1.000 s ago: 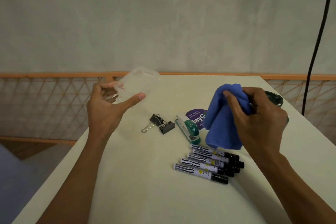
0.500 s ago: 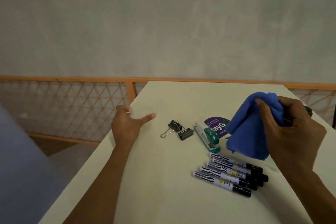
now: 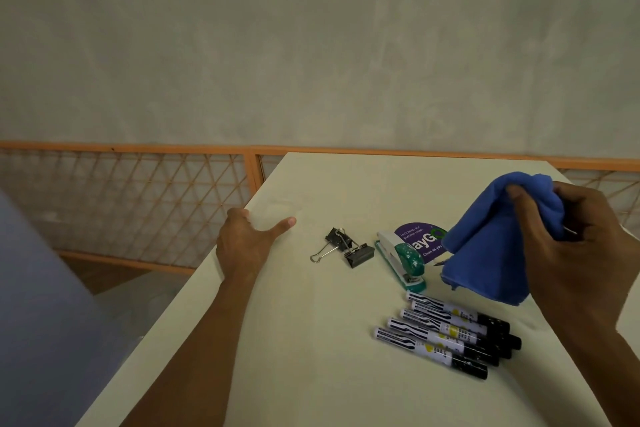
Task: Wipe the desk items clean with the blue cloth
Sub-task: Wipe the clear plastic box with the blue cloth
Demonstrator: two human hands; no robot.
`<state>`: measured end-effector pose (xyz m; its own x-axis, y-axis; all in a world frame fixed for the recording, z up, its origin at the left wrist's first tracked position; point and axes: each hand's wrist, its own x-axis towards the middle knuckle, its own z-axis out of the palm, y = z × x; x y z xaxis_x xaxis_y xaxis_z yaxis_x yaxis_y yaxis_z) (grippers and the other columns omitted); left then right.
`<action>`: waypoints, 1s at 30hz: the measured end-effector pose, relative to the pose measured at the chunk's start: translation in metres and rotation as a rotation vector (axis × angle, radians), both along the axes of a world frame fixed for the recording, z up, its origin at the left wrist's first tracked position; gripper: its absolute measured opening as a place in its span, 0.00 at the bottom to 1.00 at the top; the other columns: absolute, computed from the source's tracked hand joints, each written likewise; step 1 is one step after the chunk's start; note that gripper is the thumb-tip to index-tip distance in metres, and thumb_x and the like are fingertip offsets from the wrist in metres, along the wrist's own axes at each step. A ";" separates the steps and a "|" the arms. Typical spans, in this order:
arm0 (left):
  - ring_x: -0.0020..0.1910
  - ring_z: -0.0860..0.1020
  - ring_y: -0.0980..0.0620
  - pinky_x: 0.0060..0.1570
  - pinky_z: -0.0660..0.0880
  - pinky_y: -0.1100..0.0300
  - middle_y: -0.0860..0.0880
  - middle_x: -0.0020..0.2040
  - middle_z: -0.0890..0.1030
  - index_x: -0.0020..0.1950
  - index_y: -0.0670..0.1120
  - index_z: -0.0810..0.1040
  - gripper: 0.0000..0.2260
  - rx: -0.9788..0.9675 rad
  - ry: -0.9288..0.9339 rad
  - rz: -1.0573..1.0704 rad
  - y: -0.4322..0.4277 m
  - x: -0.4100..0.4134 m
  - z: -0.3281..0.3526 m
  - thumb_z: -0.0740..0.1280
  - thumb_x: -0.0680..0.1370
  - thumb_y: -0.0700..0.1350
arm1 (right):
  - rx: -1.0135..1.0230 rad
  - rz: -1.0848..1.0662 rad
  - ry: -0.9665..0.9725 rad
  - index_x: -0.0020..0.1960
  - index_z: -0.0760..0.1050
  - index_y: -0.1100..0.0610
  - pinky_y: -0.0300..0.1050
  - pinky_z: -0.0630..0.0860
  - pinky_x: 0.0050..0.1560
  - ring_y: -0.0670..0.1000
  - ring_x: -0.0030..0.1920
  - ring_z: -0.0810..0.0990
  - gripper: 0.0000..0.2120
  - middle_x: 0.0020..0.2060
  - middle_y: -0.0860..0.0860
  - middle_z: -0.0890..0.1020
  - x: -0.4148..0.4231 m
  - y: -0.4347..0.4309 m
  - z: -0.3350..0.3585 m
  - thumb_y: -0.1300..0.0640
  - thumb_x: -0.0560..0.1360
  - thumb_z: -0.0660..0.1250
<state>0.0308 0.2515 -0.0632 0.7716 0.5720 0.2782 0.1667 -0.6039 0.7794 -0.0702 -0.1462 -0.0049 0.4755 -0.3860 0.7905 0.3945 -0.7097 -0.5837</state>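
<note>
left hand: down at the left edge of the table, at 9 o'clock of the binder clips, with the thumb stretched flat across the top and nothing seen in it; with the fingers tucked out of sight behind the knuckles, cannot tell whether curled over the edge or loose.
right hand: up off the surface at 3 o'clock of the scene, clenched with fingers and thumb on the bunched top of the blue cloth.
blue cloth: hangs from that grip like a little tent at 3 o'clock of the stapler, covering the right side of the purple sticker; hem just above or brushing the table, cannot tell which.
hands: well apart, with clips and stapler lying between.
binder clips: two, black, touching, with a wire handle poking toward 8 o'clock.
stapler: white and green, lying slantwise, nose toward 5 o'clock.
purple sticker: round, white lettering, at 1 o'clock of the stapler.
markers: five in a tight row at 6 o'clock of the cloth, black caps toward 4 o'clock.
railing: orange with mesh, at 12 o'clock beyond the table, pale wall behind.
</note>
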 end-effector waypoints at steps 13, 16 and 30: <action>0.61 0.81 0.43 0.59 0.80 0.47 0.47 0.60 0.83 0.67 0.45 0.75 0.50 0.005 -0.010 0.005 -0.001 0.002 -0.002 0.78 0.58 0.78 | 0.007 0.028 -0.007 0.65 0.76 0.53 0.54 0.79 0.50 0.54 0.45 0.81 0.25 0.50 0.48 0.81 0.005 -0.005 -0.004 0.33 0.81 0.67; 0.62 0.81 0.43 0.59 0.79 0.48 0.47 0.61 0.83 0.67 0.45 0.75 0.50 0.007 -0.010 0.005 0.000 0.002 -0.002 0.78 0.58 0.78 | 0.005 0.025 -0.017 0.64 0.77 0.54 0.45 0.78 0.49 0.53 0.44 0.81 0.25 0.49 0.48 0.81 0.003 -0.003 -0.002 0.34 0.82 0.67; 0.61 0.80 0.44 0.60 0.80 0.46 0.48 0.60 0.82 0.67 0.45 0.75 0.48 -0.009 -0.004 0.010 0.000 0.004 -0.004 0.79 0.60 0.76 | 0.002 0.015 -0.026 0.64 0.76 0.56 0.35 0.75 0.51 0.52 0.45 0.80 0.27 0.49 0.48 0.80 0.003 -0.004 -0.003 0.33 0.82 0.66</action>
